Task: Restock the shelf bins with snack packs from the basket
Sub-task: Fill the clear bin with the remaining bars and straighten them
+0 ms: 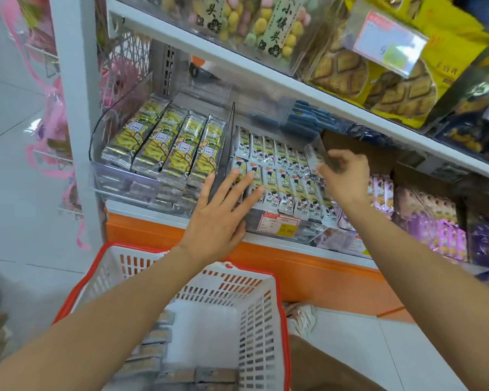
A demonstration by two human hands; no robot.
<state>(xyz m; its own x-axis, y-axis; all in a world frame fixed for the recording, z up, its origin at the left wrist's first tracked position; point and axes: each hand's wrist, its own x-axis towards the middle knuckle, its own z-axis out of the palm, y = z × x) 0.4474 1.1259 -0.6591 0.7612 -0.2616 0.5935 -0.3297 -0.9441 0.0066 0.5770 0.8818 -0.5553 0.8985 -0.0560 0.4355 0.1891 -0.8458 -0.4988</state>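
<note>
A clear shelf bin (280,230) holds rows of small white and green snack packs (283,176). My left hand (220,215) lies flat with straight fingers on the front-left packs of that bin. At the bin's right end, my right hand (342,176) pinches one pack (315,160) and holds it upright among the others. Below, a white basket (260,314) with a red rim sits on the floor, with several grey packs (181,373) at its bottom.
A neighbouring clear bin (119,179) on the left is filled with longer yellow-green packs (164,142). Purple packs (429,221) fill the bins to the right. The upper shelf (266,71) overhangs the bins. An orange shelf base (308,275) stands behind the basket.
</note>
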